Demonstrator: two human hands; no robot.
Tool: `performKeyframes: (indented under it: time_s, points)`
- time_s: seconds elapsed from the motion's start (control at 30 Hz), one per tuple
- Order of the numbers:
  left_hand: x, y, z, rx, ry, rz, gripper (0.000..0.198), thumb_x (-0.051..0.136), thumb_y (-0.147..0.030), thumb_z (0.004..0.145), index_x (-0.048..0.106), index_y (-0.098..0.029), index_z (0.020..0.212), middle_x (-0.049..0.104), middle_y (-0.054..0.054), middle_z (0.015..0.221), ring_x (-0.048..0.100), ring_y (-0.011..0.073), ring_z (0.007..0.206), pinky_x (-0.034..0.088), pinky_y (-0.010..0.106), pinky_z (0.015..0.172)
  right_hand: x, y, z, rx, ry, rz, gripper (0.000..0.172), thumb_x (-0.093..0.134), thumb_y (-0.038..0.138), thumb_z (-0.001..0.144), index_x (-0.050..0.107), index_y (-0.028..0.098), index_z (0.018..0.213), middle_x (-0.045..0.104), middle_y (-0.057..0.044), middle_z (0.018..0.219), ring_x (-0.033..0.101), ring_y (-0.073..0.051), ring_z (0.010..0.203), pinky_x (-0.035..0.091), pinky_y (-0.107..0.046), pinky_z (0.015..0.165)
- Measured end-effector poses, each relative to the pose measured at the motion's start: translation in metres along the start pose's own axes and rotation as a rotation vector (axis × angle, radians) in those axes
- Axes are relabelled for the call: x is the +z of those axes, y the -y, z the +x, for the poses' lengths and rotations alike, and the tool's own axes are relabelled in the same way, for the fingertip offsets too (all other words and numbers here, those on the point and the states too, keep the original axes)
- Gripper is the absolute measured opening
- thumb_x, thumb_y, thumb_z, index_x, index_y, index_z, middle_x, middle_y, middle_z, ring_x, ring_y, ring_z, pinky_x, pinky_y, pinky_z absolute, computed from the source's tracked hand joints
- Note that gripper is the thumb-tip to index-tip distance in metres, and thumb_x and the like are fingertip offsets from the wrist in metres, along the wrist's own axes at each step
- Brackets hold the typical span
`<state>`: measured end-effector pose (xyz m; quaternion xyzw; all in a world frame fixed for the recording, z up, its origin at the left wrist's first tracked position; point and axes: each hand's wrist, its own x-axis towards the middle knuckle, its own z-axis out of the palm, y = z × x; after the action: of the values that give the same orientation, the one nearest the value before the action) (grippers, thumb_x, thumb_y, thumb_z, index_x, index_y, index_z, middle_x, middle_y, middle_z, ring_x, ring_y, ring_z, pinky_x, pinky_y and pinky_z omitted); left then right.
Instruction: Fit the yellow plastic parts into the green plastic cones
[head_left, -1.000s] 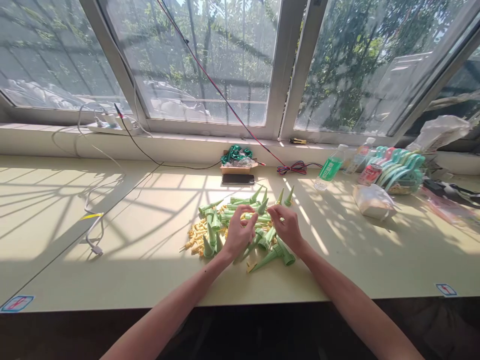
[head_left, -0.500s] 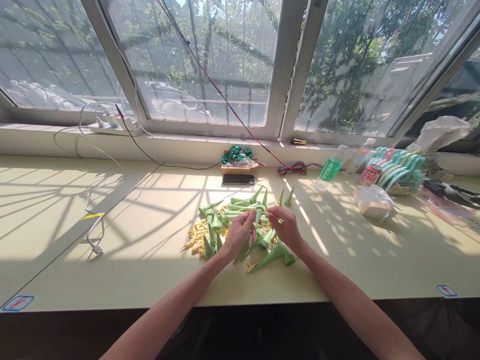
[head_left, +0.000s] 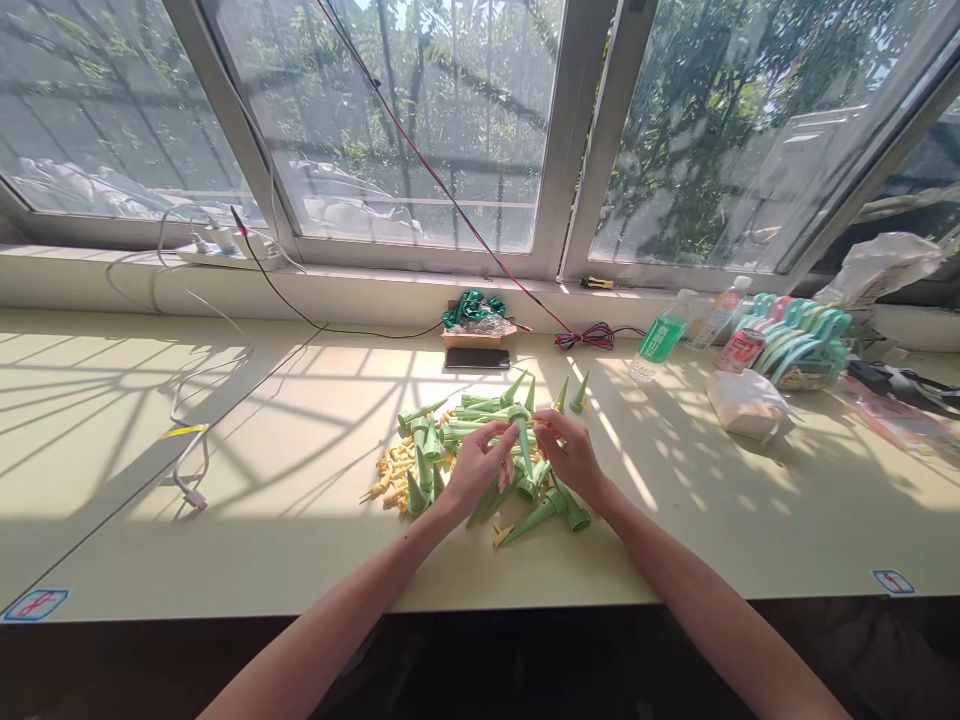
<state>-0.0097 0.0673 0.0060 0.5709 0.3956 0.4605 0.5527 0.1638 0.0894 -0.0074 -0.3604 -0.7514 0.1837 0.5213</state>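
Note:
A green plastic cone-shaped spike (head_left: 524,452) is held above the pile, its wide collar up and its point down. My left hand (head_left: 480,465) is closed on it, thumb and fingers gripping near the collar. On its other side my right hand (head_left: 568,452) is closed in a pinch, fingertips close against the collar; what they hold is too small to make out. Below and around both hands lie several more green spikes (head_left: 534,518). Small yellow plastic pieces (head_left: 397,478) are heaped left of my left hand. One yellow piece (head_left: 502,535) lies near the front.
Two green spikes (head_left: 578,393) stand upright behind my right hand. A dark phone (head_left: 477,359) lies before a small box (head_left: 472,341) with green material. To the right are a green-labelled bottle (head_left: 660,340), a can (head_left: 741,350) and hangers (head_left: 806,345). A white cable (head_left: 196,470) lies left.
The held spike has tipped, so its point now hangs lower, between my hands. Both hands stay in nearly the same place.

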Motion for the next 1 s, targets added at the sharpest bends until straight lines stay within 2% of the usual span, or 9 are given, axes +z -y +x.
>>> performKeyframes:
  time_s: [0.2,0.4,0.6,0.7,0.77,0.87,0.93,1.0]
  points:
    - [0.0009,0.0004,-0.0022,0.018,0.011,0.059,0.041,0.066,-0.05,0.085,0.061,-0.017,0.109,0.054,-0.005,0.046,0.047,0.0109,0.036,0.037,0.021,0.037,0.0005,-0.0001,-0.001,0.028,-0.007,-0.008,0.027,0.045,0.034,0.1,0.053,0.02,0.079,0.051,0.005,0.055,0.048,-0.01,0.048,0.039,-0.023,0.051]
    - [0.0017,0.0032,-0.0038,0.02,0.002,0.087,0.047,0.072,-0.046,0.08,0.058,-0.018,0.115,0.054,-0.006,0.051,0.05,0.0107,0.039,0.038,0.02,0.038,0.0006,0.0003,-0.0015,0.029,-0.024,-0.07,0.037,0.044,0.036,0.101,0.043,0.021,0.067,0.046,0.005,0.053,0.041,-0.009,0.047,0.033,-0.023,0.049]
    - [0.0023,0.0042,-0.0034,0.082,0.015,0.066,0.049,0.069,-0.042,0.083,0.056,-0.018,0.123,0.054,-0.005,0.057,0.048,0.0089,0.04,0.041,0.021,0.039,0.002,0.0001,-0.0017,0.027,-0.041,-0.083,0.042,0.037,0.038,0.103,0.04,0.022,0.064,0.043,0.004,0.052,0.038,-0.009,0.044,0.029,-0.024,0.047]
    - [0.0039,0.0037,-0.0036,0.093,0.006,0.08,0.046,0.067,-0.043,0.085,0.056,-0.019,0.123,0.06,-0.001,0.068,0.048,0.008,0.042,0.04,0.02,0.039,0.0029,0.0022,-0.0017,0.034,-0.048,-0.064,0.041,0.038,0.039,0.103,0.042,0.022,0.065,0.044,0.004,0.053,0.039,-0.009,0.045,0.03,-0.024,0.047]
    - [0.0051,0.0028,-0.0037,0.113,-0.017,0.094,0.043,0.066,-0.043,0.086,0.056,-0.022,0.121,0.064,0.003,0.085,0.049,0.0061,0.044,0.039,0.019,0.038,0.0028,0.0045,-0.0017,0.038,-0.066,-0.058,0.04,0.04,0.039,0.102,0.043,0.022,0.066,0.044,0.004,0.052,0.039,-0.01,0.045,0.031,-0.024,0.047]
    - [0.0062,0.0005,-0.0028,0.15,-0.081,0.093,0.037,0.067,-0.044,0.085,0.057,-0.023,0.114,0.063,0.004,0.102,0.048,0.0031,0.045,0.035,0.017,0.037,0.0017,0.0075,-0.0016,0.059,-0.108,-0.03,0.038,0.041,0.038,0.102,0.045,0.022,0.067,0.044,0.005,0.052,0.04,-0.01,0.045,0.033,-0.024,0.047]
    - [0.0062,-0.0012,-0.0017,0.132,-0.107,0.063,0.032,0.066,-0.047,0.085,0.059,-0.02,0.101,0.063,0.002,0.091,0.044,0.0026,0.042,0.031,0.017,0.035,0.0007,0.0084,-0.0017,0.079,-0.13,-0.013,0.037,0.042,0.038,0.102,0.046,0.022,0.069,0.044,0.005,0.051,0.041,-0.01,0.045,0.034,-0.024,0.048]
    - [0.0058,-0.0024,-0.0007,0.083,-0.093,0.018,0.036,0.061,-0.052,0.088,0.061,-0.017,0.087,0.058,-0.001,0.072,0.04,0.0035,0.039,0.028,0.018,0.034,-0.0001,0.0082,-0.0019,0.085,-0.143,-0.017,0.036,0.042,0.039,0.101,0.048,0.022,0.07,0.045,0.005,0.052,0.043,-0.01,0.046,0.035,-0.024,0.049]
